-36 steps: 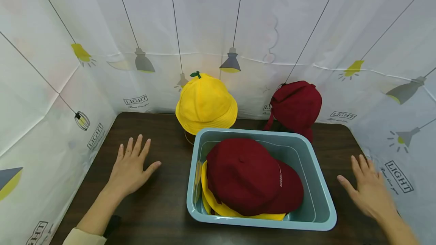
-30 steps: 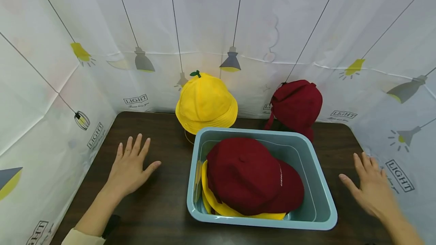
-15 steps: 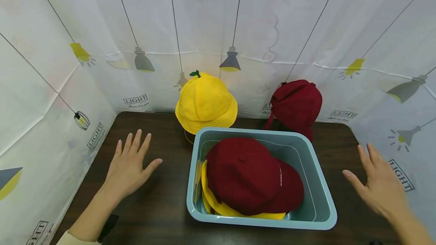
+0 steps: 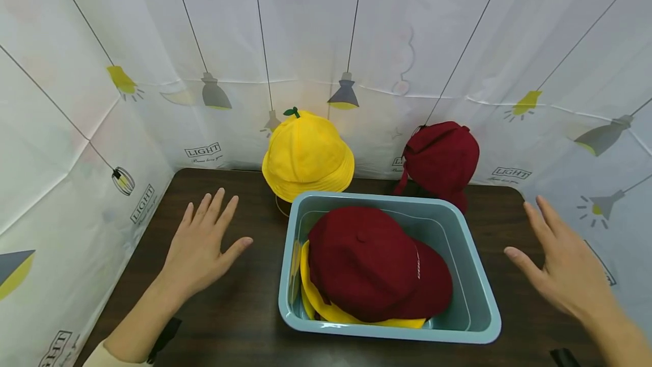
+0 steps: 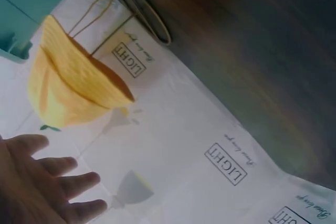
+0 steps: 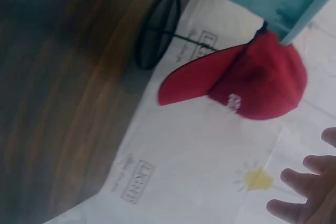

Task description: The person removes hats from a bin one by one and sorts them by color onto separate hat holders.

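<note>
Left hand (image 4: 200, 249) and right hand (image 4: 569, 264): fingers extended, thumbs wide, either side of pale-blue rectangular plastic bin (image 4: 392, 333). Inside, dark-red cloth baseball cap (image 4: 372, 265) lies over yellow cloth hat (image 4: 333, 313).

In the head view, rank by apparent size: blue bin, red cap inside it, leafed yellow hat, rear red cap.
Blue bin
Red cap inside it
Yellow hat and rear red cap: too alike to rank
</note>
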